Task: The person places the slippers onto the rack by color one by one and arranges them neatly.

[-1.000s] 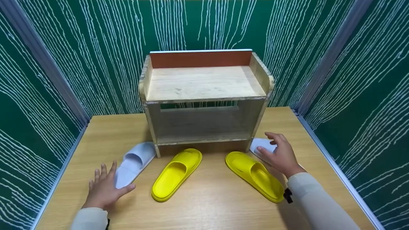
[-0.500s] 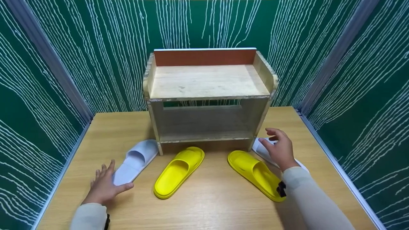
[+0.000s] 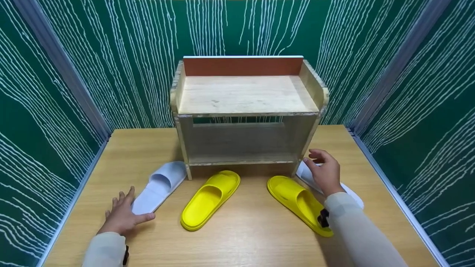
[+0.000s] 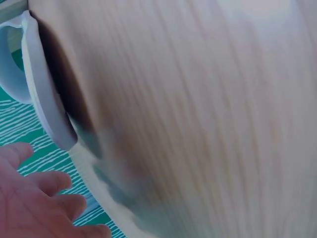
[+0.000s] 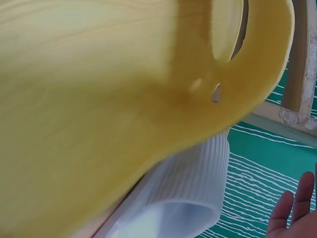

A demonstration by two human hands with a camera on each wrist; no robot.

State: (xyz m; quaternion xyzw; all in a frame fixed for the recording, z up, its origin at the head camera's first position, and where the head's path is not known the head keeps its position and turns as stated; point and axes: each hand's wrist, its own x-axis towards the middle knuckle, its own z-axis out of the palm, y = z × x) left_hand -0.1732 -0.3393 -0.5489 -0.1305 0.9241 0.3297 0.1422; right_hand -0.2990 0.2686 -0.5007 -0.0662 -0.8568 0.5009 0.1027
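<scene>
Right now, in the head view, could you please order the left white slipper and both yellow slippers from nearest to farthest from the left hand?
1. Left white slipper, by the left hand.
2. Left yellow slipper, left of centre.
3. Right yellow slipper, right of centre.

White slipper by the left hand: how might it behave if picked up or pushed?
The white slipper looks open-backed and hollow, so probably light. Its strap arches unsupported, suggesting it isn't limp. Lying flat on the table, it would likely slide, not roll.
</scene>
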